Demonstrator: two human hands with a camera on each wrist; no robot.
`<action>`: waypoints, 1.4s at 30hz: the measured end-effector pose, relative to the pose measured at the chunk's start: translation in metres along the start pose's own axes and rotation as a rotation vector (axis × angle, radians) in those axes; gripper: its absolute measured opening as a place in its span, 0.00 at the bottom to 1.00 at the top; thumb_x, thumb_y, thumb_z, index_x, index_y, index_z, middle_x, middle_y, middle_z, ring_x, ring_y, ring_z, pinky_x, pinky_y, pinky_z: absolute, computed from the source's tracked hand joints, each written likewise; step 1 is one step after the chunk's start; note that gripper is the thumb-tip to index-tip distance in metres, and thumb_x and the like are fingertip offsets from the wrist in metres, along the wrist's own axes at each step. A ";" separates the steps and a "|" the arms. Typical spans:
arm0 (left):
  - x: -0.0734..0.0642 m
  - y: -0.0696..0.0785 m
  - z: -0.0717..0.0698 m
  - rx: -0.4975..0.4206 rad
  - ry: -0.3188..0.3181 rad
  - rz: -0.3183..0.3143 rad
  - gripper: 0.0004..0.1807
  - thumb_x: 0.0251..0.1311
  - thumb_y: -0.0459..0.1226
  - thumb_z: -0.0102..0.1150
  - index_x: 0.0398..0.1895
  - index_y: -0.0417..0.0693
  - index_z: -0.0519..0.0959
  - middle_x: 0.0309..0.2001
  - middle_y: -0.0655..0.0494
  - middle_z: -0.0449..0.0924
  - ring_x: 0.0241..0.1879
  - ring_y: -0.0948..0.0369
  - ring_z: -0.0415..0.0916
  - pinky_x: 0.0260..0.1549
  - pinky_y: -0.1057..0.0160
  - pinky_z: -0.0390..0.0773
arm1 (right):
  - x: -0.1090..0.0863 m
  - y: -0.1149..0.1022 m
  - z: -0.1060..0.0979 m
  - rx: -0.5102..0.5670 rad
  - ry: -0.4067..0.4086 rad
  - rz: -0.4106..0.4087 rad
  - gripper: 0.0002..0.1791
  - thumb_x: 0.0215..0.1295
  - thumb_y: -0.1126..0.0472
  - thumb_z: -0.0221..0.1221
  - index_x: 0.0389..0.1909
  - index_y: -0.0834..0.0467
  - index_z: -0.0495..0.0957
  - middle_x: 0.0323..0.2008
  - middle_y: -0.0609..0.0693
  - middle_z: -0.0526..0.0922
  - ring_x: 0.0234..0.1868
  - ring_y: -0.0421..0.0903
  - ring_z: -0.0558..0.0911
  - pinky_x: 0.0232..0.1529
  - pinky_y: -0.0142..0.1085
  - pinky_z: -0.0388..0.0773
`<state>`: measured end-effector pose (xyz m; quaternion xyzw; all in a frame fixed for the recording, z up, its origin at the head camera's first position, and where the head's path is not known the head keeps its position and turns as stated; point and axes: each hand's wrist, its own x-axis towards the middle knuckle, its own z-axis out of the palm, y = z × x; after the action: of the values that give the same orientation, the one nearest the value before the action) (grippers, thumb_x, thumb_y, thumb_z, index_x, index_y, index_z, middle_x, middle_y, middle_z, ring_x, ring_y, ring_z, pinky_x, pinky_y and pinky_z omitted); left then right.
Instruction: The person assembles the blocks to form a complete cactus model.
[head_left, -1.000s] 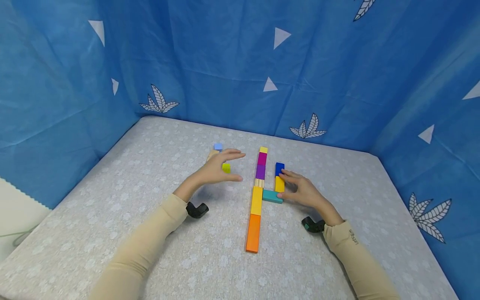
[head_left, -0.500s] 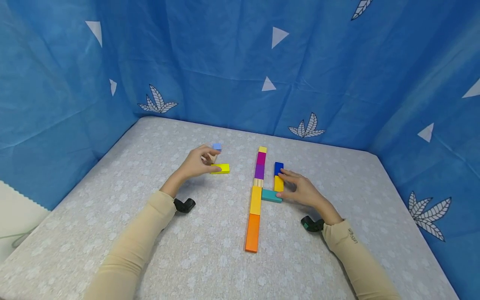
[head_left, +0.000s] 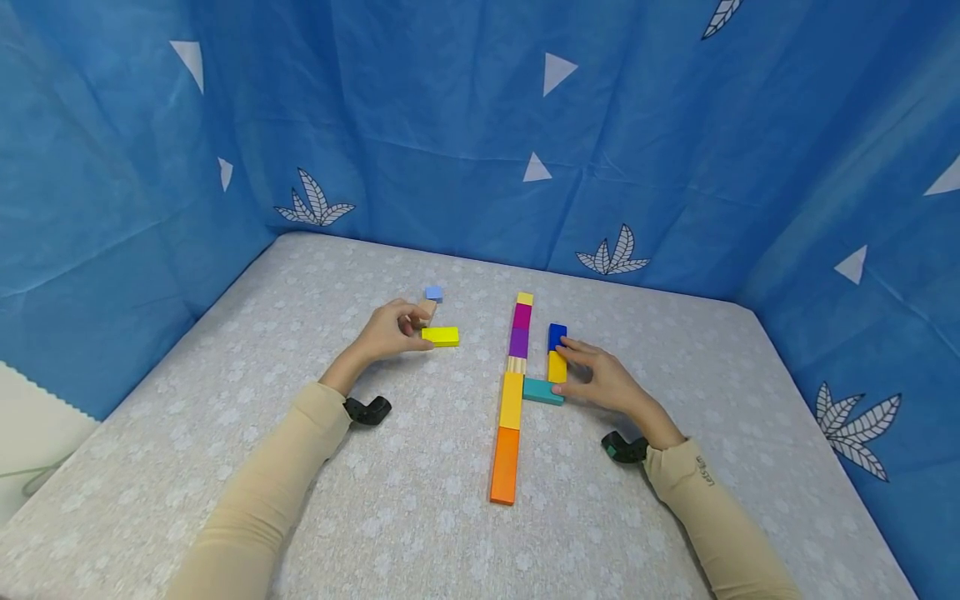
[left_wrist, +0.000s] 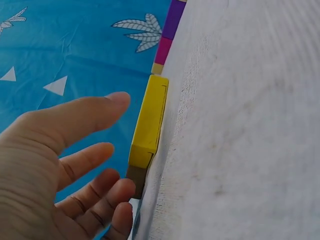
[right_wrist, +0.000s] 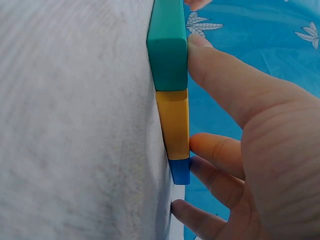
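Note:
My left hand (head_left: pixel 388 332) is beside a bright yellow block (head_left: pixel 441 337), its thumb close to the block's near left end. In the left wrist view the fingers are loosely bent, their tips right by a tan block (left_wrist: pixel 136 180) behind the yellow one. My right hand (head_left: pixel 600 377) rests its thumb on a teal block (right_wrist: pixel 168 60). Its index and middle fingertips touch the top of an amber block (right_wrist: pixel 173 125) and a dark blue block (right_wrist: pixel 180 171), which stand in line beyond the teal one. Between the two hands runs a straight row of blocks, including an orange block (head_left: pixel 505 467).
The row continues with a yellow-orange block (head_left: pixel 512 400), a pale striped piece (head_left: pixel 517 365), a purple block (head_left: pixel 519 342), a magenta block (head_left: pixel 522 315) and a small yellow block (head_left: pixel 525 298). A light blue block (head_left: pixel 433 293) lies at the back left. Blue curtains (head_left: pixel 450 125) edge the table.
My left hand has moved left, back from the space near the row to the yellow and tan blocks, uncovering the yellow one. The right hand has stayed on its blocks.

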<state>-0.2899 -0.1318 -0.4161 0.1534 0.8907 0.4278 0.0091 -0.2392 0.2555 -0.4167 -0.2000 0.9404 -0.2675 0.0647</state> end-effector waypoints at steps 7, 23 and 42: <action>0.000 -0.006 0.004 0.016 0.011 0.011 0.24 0.43 0.37 0.78 0.46 0.40 0.83 0.42 0.45 0.79 0.33 0.57 0.72 0.36 0.63 0.73 | 0.000 -0.001 0.000 0.002 -0.003 0.011 0.44 0.55 0.46 0.70 0.69 0.60 0.66 0.73 0.58 0.62 0.73 0.63 0.60 0.69 0.62 0.59; 0.001 -0.009 0.007 0.053 0.033 0.018 0.21 0.45 0.33 0.76 0.45 0.37 0.84 0.38 0.46 0.79 0.32 0.57 0.73 0.34 0.64 0.74 | 0.000 0.000 0.000 0.008 0.003 -0.007 0.44 0.55 0.46 0.70 0.69 0.61 0.66 0.73 0.58 0.62 0.73 0.63 0.60 0.69 0.62 0.59; -0.001 -0.003 0.004 -0.022 0.007 -0.070 0.19 0.50 0.31 0.72 0.47 0.36 0.83 0.36 0.44 0.82 0.33 0.57 0.75 0.35 0.66 0.76 | 0.001 0.002 0.001 0.008 0.002 -0.011 0.44 0.55 0.45 0.70 0.69 0.60 0.66 0.73 0.58 0.62 0.73 0.63 0.59 0.68 0.62 0.59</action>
<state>-0.2892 -0.1309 -0.4205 0.1203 0.8908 0.4375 0.0227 -0.2402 0.2565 -0.4191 -0.2046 0.9383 -0.2717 0.0632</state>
